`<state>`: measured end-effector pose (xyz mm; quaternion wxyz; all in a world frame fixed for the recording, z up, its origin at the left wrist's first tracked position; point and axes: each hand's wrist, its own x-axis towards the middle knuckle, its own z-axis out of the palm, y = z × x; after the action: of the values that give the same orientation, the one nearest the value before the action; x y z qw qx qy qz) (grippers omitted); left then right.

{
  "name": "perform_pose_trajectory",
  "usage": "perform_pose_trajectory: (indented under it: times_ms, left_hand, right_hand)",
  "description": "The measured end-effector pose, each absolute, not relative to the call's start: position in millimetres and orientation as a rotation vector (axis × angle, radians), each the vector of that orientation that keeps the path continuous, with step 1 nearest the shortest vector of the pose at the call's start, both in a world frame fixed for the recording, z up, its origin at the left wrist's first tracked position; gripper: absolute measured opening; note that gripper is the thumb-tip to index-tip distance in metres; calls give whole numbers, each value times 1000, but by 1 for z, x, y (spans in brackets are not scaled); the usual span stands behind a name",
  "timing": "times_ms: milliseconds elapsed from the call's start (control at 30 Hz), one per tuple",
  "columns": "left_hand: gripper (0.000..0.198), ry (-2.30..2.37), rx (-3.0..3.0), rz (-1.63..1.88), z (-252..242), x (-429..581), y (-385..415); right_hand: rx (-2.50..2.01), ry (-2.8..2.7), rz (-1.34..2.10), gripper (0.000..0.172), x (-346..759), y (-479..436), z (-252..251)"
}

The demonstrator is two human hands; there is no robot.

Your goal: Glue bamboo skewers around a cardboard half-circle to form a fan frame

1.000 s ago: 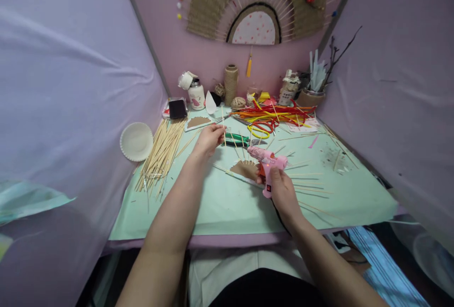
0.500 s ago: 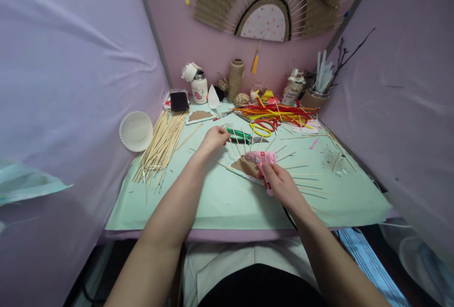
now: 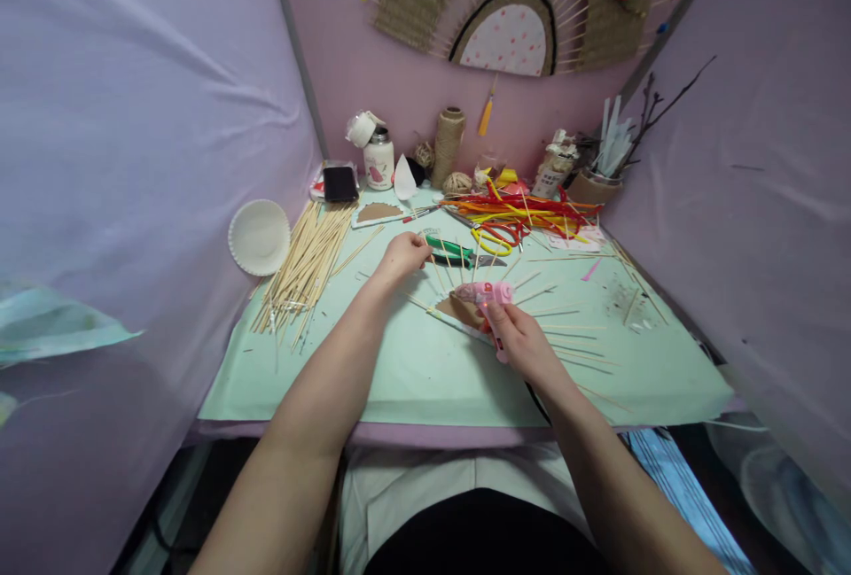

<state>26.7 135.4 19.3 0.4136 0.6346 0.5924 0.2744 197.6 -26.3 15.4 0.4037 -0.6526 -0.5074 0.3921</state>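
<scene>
My right hand (image 3: 522, 338) is wrapped round the handle of a pink hot glue gun (image 3: 488, 293). Its nozzle points left, over the edge of a half-round brown cardboard piece (image 3: 460, 310). Thin wooden sticks fan out from that piece across the table. With fingertips pinched together, my left hand (image 3: 407, 256) holds one wooden stick (image 3: 436, 272) whose lower end is at the cardboard's edge, near the nozzle. Just beyond the fingers lie green-handled pliers (image 3: 453, 247). The glue gun and my right hand cover part of the cardboard.
A pile of wooden sticks (image 3: 309, 260) and a white paper plate (image 3: 259, 238) are at the left. Scissors (image 3: 492, 240) lie by red and yellow pipe cleaners (image 3: 532, 210). Behind stand a bottle (image 3: 379, 160), a twine spool (image 3: 448, 145) and a pot of branches (image 3: 595, 185).
The camera view has shifted slightly. The glue gun has moved a little left along the cardboard's edge. My left hand stays pinched on the stick in about the same place.
</scene>
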Motion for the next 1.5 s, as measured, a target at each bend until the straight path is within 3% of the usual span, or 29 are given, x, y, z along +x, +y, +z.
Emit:
perform_pose_trajectory:
  times_ms: [1500]
  left_hand:
    - [13,1512,1606,788,11,36,135]
  right_hand:
    - [-1706,-1335,957,58,201,-31,14]
